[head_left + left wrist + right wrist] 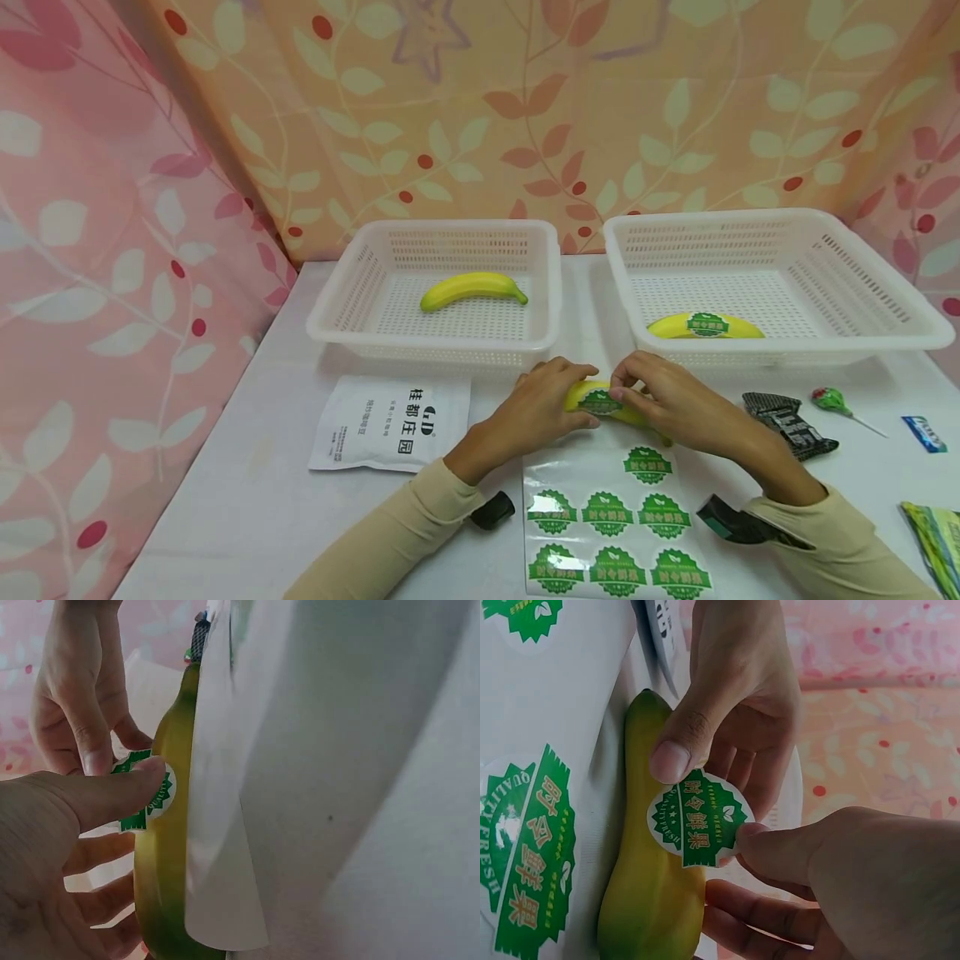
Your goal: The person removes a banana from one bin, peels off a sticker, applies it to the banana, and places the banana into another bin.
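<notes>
A yellow banana [649,900] with greenish ends lies between my hands, at the top edge of a sheet of green round stickers [573,462]. My left hand [528,412] holds the banana near one end, its thumb pressing one side of a green-and-white sticker [701,817] against the peel. Thumb and fingertips of my right hand [678,404] pinch the sticker's opposite edge. In the right wrist view, that edge stands out past the banana's side. The right hand's other fingers are beside the peel.
Behind the hands stand two white baskets: the left one [435,343] holds a plain banana [472,287], the right one [787,343] a stickered banana [738,327]. A white pouch [375,429] lies left; a black packet [795,425], lollipop [828,400] and small blue packet [926,433] lie right.
</notes>
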`<move>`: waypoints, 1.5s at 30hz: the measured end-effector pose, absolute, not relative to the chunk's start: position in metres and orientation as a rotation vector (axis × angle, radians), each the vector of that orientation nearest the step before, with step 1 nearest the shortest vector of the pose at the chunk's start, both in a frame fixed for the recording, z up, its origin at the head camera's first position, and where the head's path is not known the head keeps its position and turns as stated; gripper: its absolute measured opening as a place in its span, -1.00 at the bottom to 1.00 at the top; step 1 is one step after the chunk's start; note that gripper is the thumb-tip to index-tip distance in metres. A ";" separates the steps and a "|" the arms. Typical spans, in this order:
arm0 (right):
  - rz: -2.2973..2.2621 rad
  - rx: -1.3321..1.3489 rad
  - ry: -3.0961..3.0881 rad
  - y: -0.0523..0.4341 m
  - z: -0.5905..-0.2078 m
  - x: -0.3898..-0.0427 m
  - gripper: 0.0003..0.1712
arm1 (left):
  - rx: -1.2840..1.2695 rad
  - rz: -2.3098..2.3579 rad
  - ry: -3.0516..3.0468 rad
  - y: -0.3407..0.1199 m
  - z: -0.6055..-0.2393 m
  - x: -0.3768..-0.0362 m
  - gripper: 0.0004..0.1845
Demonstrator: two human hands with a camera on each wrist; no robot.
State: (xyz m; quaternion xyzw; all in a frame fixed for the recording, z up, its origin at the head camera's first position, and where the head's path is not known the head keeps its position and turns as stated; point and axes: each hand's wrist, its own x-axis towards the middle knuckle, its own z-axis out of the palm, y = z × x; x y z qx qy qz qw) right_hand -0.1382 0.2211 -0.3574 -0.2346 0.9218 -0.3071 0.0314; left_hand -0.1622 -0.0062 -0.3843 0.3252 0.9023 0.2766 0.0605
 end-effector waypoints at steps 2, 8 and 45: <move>-0.957 -0.716 2.847 0.220 -0.359 -0.139 -0.95 | 0.997 0.816 2.738 -0.006 -0.385 -0.163 -0.29; -0.972 -0.695 2.875 0.218 -0.364 -0.141 -0.95 | 1.025 0.733 2.792 -0.004 -0.389 -0.164 -0.31; -0.611 -0.918 3.051 0.217 -0.387 -0.146 -0.56 | 1.024 0.741 2.887 -0.006 -0.392 -0.167 -0.64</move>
